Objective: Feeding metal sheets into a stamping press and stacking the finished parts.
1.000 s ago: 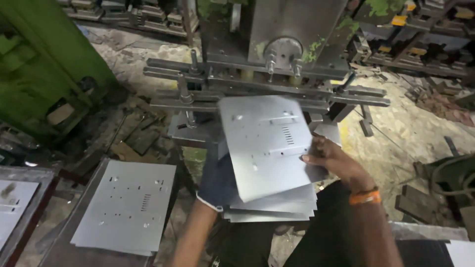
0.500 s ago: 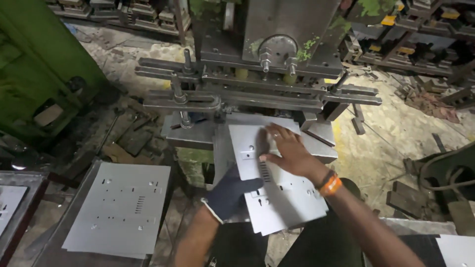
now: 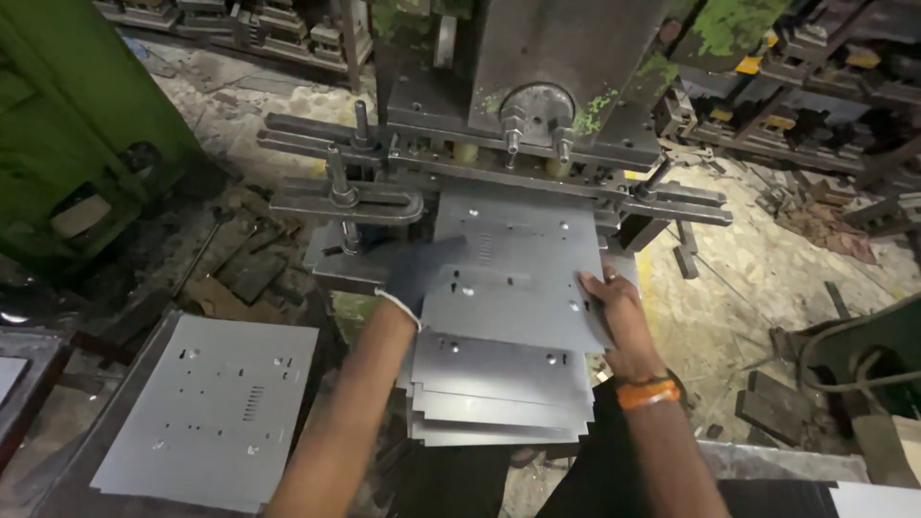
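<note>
Single head cam, looking steeply down & fwd from close above hands, facing press (image 3: 547,105). Sheet stack (image 3: 504,384) centre-frame, side table (image 3: 115,422) lower left, floor (image 3: 748,278) to right. No 2nd view to overlap.
</note>
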